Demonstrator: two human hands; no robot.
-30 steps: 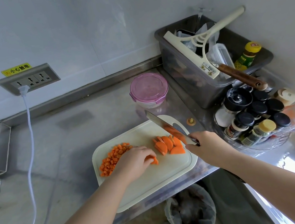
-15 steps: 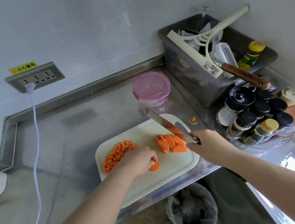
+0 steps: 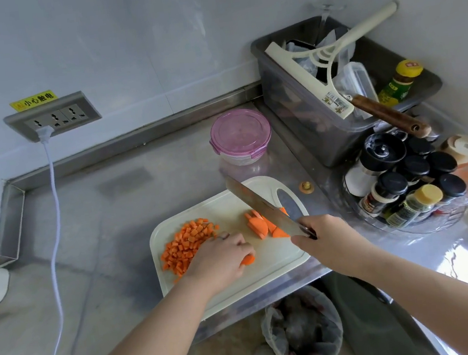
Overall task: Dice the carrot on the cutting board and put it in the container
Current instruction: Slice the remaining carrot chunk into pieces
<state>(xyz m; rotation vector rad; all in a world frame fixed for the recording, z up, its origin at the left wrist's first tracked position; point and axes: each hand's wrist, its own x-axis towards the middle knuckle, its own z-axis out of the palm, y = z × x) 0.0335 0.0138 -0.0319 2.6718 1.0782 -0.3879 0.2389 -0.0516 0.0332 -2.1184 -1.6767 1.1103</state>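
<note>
Left hand apparently around carrot piece

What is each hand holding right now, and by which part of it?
The right hand grips the knife by its handle. The left hand holds a carrot piece under its curled fingertips, with only the piece's end showing.

I am seeing bare desk lying open left of the cutting board. On the right, a grey bin and crowded spice jars are blocking the way. The knife is slanting over the board's far side, in front of the container.
</note>
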